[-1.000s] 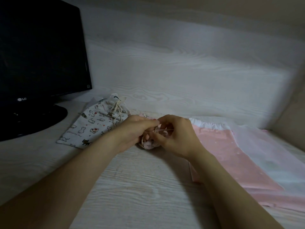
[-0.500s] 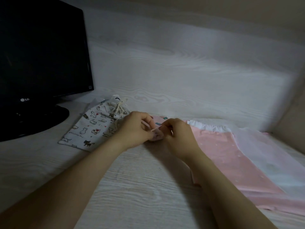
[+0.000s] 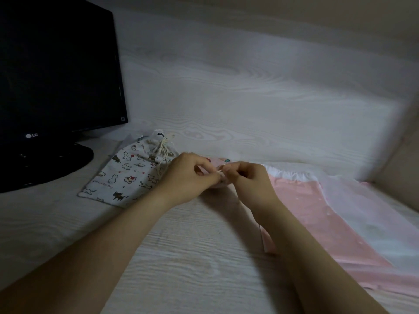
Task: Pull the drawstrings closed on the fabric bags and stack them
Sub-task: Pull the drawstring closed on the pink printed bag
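On our pale woodgrain desk (image 3: pixel 192 257), beside the monitor (image 3: pixel 56 75) and cinched cat-print bag (image 3: pixel 127 175), our left hand (image 3: pixel 188 177) and right hand (image 3: pixel 247 180) pinched the small pink bag (image 3: pixel 215 163) at its mouth; more pink showed than a second before.

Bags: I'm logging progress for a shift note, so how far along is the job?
Done: the cat bag lies cinched, cord bunched at its neck. In hand: the left hand and right hand pinch the small pink bag at its mouth. Left: the big pink bag looks uncinched, and nothing is stacked yet.
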The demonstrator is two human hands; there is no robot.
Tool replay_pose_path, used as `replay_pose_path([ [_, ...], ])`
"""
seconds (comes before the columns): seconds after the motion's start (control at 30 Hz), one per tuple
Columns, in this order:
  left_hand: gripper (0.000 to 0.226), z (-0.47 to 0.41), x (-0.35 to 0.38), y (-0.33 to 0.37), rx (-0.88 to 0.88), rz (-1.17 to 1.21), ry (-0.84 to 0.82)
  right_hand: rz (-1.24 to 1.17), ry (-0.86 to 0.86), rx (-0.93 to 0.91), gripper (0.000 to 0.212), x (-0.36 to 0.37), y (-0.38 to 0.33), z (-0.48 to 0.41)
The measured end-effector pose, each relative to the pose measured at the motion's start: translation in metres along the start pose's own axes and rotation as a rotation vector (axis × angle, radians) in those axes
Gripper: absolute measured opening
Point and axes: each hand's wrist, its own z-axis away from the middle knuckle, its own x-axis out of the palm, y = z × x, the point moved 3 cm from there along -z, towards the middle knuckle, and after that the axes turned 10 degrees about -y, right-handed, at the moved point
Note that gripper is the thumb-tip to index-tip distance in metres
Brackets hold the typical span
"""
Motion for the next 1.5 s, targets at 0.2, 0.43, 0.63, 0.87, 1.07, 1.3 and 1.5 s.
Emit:
replay_pose_path([
  [0.2, 0.026, 0.002, -0.011, 0.008, -0.219, 0.300, -0.055, 0.151, 0.058, -0.058, 0.021, -0.002, 0.002, -0.004],
  [0.43, 0.084, 0.008, 0.000, 0.007, -0.441, 0.311, -0.325, 0.138, 0.005, -0.048, 0.021, 0.000, -0.001, -0.002],
  [0.63, 0.035, 0.006, -0.005, -0.002, -0.486, 0.396, -0.220, 0.114, -0.002, -0.049, 0.020, 0.000, -0.001, -0.002],
  [0.87, 0.022, -0.007, -0.017, -0.011, -0.416, 0.392, 0.157, 0.513, 0.038, -0.128, 0.029, -0.006, -0.002, -0.001],
  [1.07, 0.007, -0.006, -0.030, -0.015, -0.227, 0.497, 0.415, 0.797, 0.149, -0.148, 0.025, -0.017, 0.006, -0.006],
  [1.3, 0.010, -0.005, -0.024, -0.007, -0.223, 0.949, 0.317, 0.173, 0.235, 0.114, 0.060, -0.024, 0.003, -0.006],
  [1.5, 0.014, -0.005, -0.016, -0.010, -0.289, 0.589, 0.151, -0.535, 0.123, 0.198, 0.042, -0.010, 0.003, -0.003],
])
